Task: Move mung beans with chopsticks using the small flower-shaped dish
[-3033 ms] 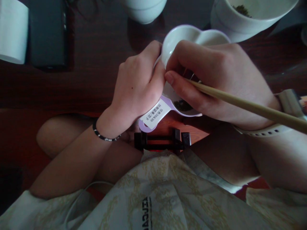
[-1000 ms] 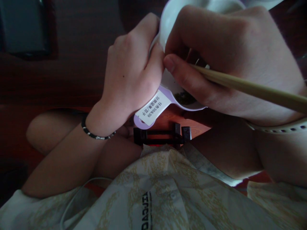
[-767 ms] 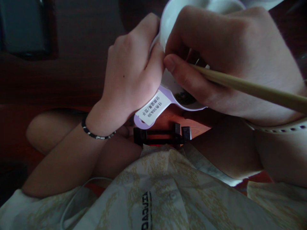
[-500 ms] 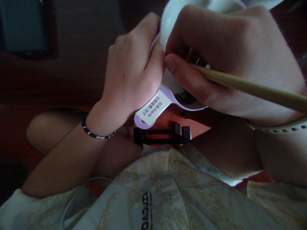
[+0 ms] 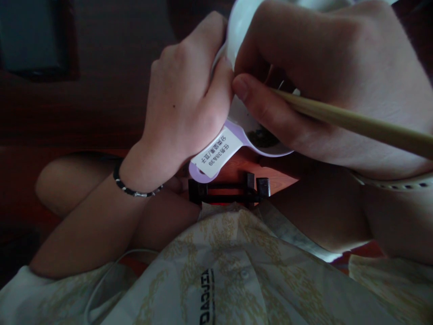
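A white dish with a purple rim point(image 5: 242, 34) and rounded lobes sits at the top centre. On its purple tab handle point(image 5: 195, 173) is a white printed label point(image 5: 216, 152). My left hand point(image 5: 189, 90) is closed on the near left side of the dish, thumb along the rim and fingertips hidden. My right hand point(image 5: 314, 76) reaches over the dish, thumb and fingers pinched round a light wooden chopstick point(image 5: 352, 118), whose thick end points right. Its tip is hidden by the hand. Small dark bits point(image 5: 265, 137) lie in the nearest lobe, partly covered by my right hand.
A dark flat device or box point(image 5: 32, 36) lies on the dark wooden table point(image 5: 111, 90) at the upper left. Below the dish, a black frame-like object point(image 5: 230, 192) stands between my legs. A white cable point(image 5: 98, 286) runs over my clothing.
My right hand and the chopstick have shifted very slightly, staying over the dish. My left hand keeps its hold, with hardly any movement.
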`<state>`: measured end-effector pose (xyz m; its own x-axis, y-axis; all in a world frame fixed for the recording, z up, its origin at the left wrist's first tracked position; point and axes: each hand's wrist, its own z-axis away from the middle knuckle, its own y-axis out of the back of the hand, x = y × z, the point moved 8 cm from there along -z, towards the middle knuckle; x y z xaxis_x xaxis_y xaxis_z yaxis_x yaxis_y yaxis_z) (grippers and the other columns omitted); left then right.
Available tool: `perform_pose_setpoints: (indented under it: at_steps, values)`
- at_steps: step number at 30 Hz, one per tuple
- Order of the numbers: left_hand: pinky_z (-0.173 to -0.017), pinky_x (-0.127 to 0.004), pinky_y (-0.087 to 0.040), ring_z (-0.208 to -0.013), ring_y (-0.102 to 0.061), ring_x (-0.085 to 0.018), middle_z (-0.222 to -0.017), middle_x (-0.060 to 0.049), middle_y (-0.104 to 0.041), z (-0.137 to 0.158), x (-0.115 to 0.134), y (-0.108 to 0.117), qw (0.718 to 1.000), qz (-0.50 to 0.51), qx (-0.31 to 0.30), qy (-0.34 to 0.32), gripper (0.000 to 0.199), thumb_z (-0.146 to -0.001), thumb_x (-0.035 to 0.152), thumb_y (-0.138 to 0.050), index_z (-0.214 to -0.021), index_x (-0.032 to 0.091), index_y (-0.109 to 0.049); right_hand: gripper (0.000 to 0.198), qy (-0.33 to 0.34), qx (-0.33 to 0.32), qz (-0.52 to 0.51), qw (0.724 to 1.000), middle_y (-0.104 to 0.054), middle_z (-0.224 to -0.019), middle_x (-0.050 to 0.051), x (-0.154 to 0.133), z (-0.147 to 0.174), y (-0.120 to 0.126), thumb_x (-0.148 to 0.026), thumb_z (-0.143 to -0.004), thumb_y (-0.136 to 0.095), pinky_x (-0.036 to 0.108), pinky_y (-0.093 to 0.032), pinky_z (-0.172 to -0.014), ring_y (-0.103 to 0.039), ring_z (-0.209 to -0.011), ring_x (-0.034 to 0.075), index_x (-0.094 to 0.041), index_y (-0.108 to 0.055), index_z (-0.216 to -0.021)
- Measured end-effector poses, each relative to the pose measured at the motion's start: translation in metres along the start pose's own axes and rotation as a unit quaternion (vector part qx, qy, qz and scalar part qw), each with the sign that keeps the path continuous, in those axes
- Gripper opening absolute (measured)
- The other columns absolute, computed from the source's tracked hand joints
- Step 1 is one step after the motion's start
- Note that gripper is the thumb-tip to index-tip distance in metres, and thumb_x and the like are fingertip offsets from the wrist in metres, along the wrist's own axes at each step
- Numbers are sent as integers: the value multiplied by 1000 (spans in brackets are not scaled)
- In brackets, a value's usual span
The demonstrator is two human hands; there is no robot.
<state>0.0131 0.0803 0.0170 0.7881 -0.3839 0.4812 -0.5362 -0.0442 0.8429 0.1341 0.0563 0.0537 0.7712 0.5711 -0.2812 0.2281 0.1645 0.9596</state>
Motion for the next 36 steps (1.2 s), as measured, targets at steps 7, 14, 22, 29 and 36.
perform_pose_setpoints:
  at_steps: [7, 14, 22, 29, 36]
  values:
    - [-80, -39, -41, -95, -72, -32, -94, -9, -69, 2, -1, -1, 1000, 2, 13, -20, 27, -102, 29, -42, -101, 18, -66, 63, 9, 6, -13, 1000, -41, -89, 1, 0, 2, 0, -59, -113, -25, 40, -23, -80, -52, -87, 20, -15, -65, -134]
    - [-80, -40, -41, -94, -71, -32, -94, -9, -68, 2, -2, 0, 1000, 2, 9, -26, 26, -101, 31, -39, -99, 21, -63, 65, 8, -5, 5, 1000, -42, -90, 1, 1, 1, -2, -62, -113, -17, 39, -24, -79, -52, -86, 20, -20, -62, -133]
    - [-81, -40, -42, -95, -71, -32, -94, -9, -68, 3, 2, 1, 1000, 10, 11, -23, 26, -100, 31, -39, -99, 20, -63, 52, -4, -9, -1, 1000, -43, -91, 0, 0, 1, -2, -60, -112, -20, 39, -24, -80, -52, -86, 20, -26, -58, -124]
    - [-82, -42, -44, -98, -73, -36, -97, -11, -69, 4, 4, 3, 1000, 16, 1, -11, 28, -101, 29, -39, -101, 19, -65, 31, -2, 36, -92, 995, -36, -79, -4, 1, 1, 7, -51, -108, -45, 36, -20, -75, -40, -74, 14, -25, -40, -91]
    - [-81, -43, -44, -96, -72, -37, -96, -14, -69, 5, 4, 4, 1000, 8, 6, -7, 29, -100, 25, -41, -105, 15, -68, 32, -4, 55, -123, 991, -38, -77, -6, 1, 3, 10, -47, -106, -54, 36, -20, -74, -26, -70, 12, -24, -43, -88]
